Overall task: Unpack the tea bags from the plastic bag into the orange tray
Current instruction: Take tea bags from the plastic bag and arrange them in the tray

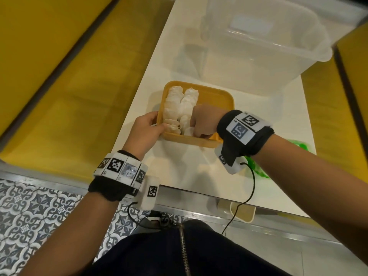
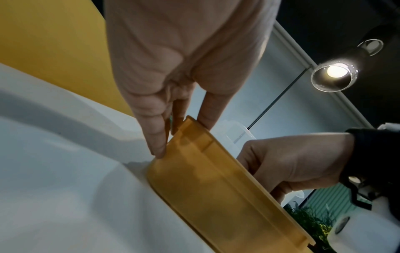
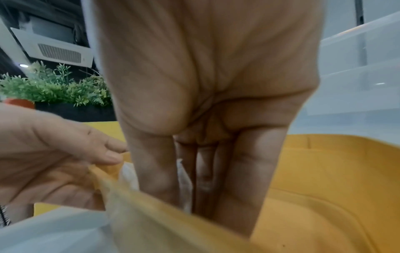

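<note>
Bright, soft overhead light, glaring lamp (image 2: 334, 72) in left wrist view, blurred wide-angle edges, wrist close-ups out of focus

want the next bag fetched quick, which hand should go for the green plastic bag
Right, probably. The green plastic bag lies under the right forearm. The right hand is in the orange tray among the tea bags; the left hand steadies the tray's left rim.
</note>
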{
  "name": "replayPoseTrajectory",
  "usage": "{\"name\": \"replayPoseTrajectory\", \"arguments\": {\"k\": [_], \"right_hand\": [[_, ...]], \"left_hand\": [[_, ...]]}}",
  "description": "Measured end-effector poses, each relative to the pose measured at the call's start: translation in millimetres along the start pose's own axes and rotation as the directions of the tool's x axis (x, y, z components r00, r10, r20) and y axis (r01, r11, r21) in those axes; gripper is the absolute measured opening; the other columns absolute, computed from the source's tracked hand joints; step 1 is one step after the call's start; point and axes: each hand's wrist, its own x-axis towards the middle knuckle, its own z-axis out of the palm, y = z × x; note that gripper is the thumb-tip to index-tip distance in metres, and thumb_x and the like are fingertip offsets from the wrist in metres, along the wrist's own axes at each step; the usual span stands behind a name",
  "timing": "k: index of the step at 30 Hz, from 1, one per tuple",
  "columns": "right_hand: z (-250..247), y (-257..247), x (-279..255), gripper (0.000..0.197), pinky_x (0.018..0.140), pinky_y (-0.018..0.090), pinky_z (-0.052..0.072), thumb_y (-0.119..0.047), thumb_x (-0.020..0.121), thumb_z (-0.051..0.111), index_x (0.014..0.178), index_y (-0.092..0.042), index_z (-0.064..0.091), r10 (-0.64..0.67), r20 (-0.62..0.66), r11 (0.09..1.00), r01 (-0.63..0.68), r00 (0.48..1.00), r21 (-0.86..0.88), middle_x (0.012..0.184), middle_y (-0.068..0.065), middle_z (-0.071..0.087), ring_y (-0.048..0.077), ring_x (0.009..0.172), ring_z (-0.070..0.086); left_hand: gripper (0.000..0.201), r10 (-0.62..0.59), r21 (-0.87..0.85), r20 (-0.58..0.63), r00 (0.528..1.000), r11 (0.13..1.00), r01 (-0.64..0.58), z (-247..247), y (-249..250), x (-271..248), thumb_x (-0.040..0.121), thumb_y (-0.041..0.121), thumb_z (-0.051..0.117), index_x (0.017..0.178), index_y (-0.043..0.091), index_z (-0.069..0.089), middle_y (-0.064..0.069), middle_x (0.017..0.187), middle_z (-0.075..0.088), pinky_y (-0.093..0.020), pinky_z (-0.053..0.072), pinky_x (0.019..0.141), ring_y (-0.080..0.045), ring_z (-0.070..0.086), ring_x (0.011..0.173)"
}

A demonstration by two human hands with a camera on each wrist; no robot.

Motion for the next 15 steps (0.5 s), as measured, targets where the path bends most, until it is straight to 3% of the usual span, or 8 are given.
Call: {"name": "replayPoseTrajectory", "arguments": {"k": [3,8,12,15], "right_hand": [[1.8,-4.9,0.3,0.017,0.07,0.028,0.05,-0.018,0.091,0.054,0.086,-0.006,0.064,-0.014,0.027,0.995,0.017,1.0,-0.102,0.075,0.005,0.062,0.022,0.073,0.058],[3.3,-8.3,1.8,0.025,0.07,0.026,0.043,-0.019,0.097,0.047,0.106,-0.003,0.064,-0.051,0.045,0.99,0.057,0.998,-0.132,0.088,0.008,0.06,0.022,0.08,0.056],[6.8,-6.1,3.4,0.024,0.056,0.023,0.038,-0.021,0.097,0.047,0.1,-0.004,0.064,-0.066,0.008,0.982,0.066,0.998,-0.177,0.083,0.007,0.058,0.023,0.079,0.054],[4.7,-4.3,2.8,0.022,0.057,0.024,0.039,-0.023,0.096,0.047,0.09,-0.006,0.06,-0.077,-0.01,0.986,0.075,0.997,-0.15,0.074,0.005,0.056,0.024,0.078,0.054]], "left_hand": [[0.028,0.002,0.0,0.0,1.0,1.0,-0.002,-0.3,0.5,-0.1,0.087,0.007,0.062,0.102,0.03,0.064,0.002,0.109,0.069,-0.043,0.048,0.099,-0.018,0.062,0.107],[0.028,0.016,-0.006,-0.001,1.0,1.0,-0.016,-0.6,-0.7,1.1,0.087,0.006,0.063,0.102,0.029,0.064,0.003,0.107,0.069,-0.042,0.049,0.099,-0.017,0.063,0.106],[0.028,0.02,-0.011,-0.008,1.0,1.0,-0.021,-1.2,-1.2,2.2,0.087,0.005,0.061,0.098,0.031,0.064,0.005,0.105,0.069,-0.042,0.049,0.099,-0.016,0.063,0.105],[0.028,0.02,-0.013,-0.005,1.0,1.0,-0.02,-1.3,-0.7,2.2,0.087,0.005,0.062,0.097,0.032,0.064,0.005,0.105,0.069,-0.041,0.049,0.098,-0.016,0.063,0.105]]}}
